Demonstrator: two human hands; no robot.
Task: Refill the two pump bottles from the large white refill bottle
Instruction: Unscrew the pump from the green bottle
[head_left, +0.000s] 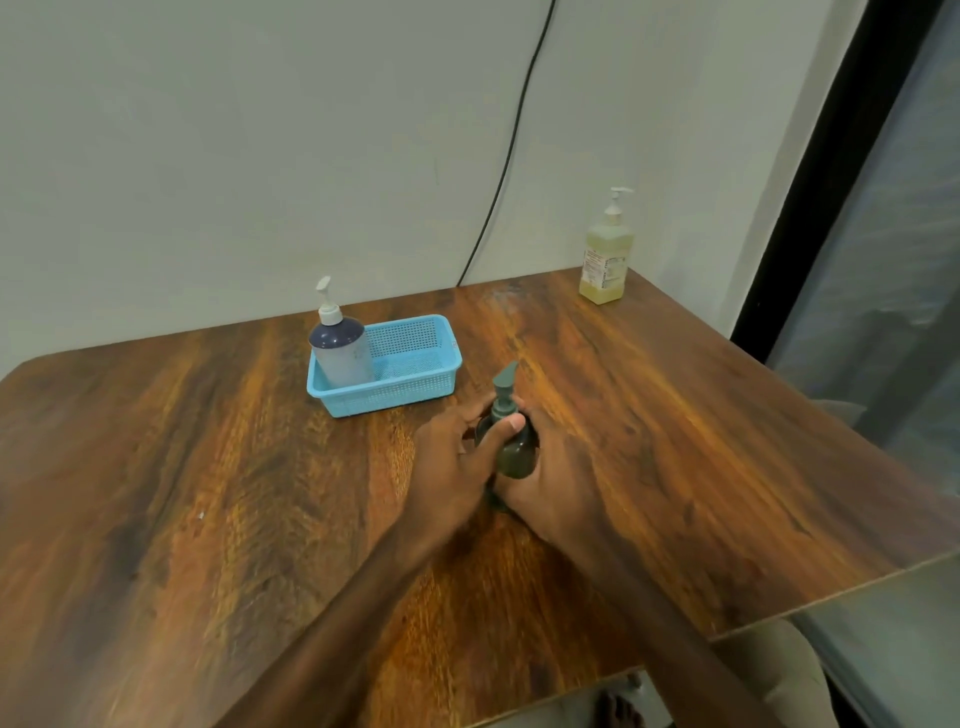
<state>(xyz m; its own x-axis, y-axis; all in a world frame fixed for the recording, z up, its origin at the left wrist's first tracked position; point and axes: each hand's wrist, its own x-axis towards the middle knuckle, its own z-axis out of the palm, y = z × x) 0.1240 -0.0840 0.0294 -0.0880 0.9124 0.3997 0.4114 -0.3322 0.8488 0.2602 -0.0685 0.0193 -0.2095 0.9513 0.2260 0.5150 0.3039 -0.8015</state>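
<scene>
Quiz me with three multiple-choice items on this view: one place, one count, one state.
1. Where is the white bottle? A on a shelf; B in the blue basket; C on the floor.
2. How many bottles show? A two; B three; C four.
3. The dark green bottle is: A lying loose; B in the basket; C gripped by both hands.
Answers: B, it stands in the basket's left end; B, the white one, the green one and a yellowish bottle at the far corner; C, the left hand and right hand wrap it.
</scene>
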